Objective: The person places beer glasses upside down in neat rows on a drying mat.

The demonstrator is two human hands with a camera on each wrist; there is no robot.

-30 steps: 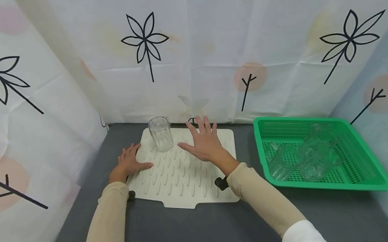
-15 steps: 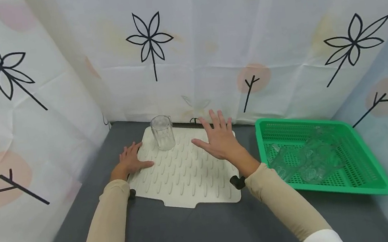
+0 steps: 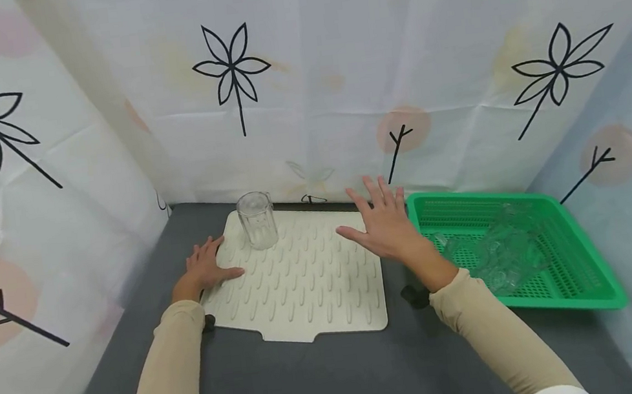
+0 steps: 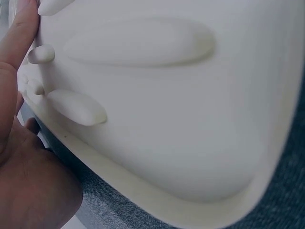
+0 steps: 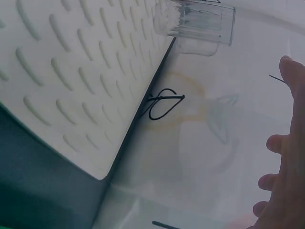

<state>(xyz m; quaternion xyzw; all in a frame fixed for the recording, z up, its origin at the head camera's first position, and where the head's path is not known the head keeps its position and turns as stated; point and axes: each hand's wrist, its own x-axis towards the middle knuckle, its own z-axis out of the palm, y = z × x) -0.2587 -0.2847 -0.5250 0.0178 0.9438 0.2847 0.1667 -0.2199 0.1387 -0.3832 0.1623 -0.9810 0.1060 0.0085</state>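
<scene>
A cream draining mat (image 3: 308,282) with rows of raised ridges lies on the dark table. One clear glass mug (image 3: 258,223) stands upright near its back left corner, and the right wrist view shows the same mug (image 5: 202,21) sideways. My left hand (image 3: 205,269) rests at the mat's left edge, thumb over the ridged top and fingers along the side. The left wrist view gives a close look at the mat's rounded corner (image 4: 214,191). Over the mat's right edge, my right hand (image 3: 385,225) hovers with fingers spread, holding nothing, between mat and basket.
To the right sits a green perforated plastic basket (image 3: 589,257) with several clear glass mugs (image 3: 500,251) lying in it. A white printed curtain (image 3: 312,61) hangs behind the table and along both sides.
My right hand has moved right, from above the mat toward the green basket, fingers still spread. The left hand has stayed at the mat's edge, and the mug stands where it was.
</scene>
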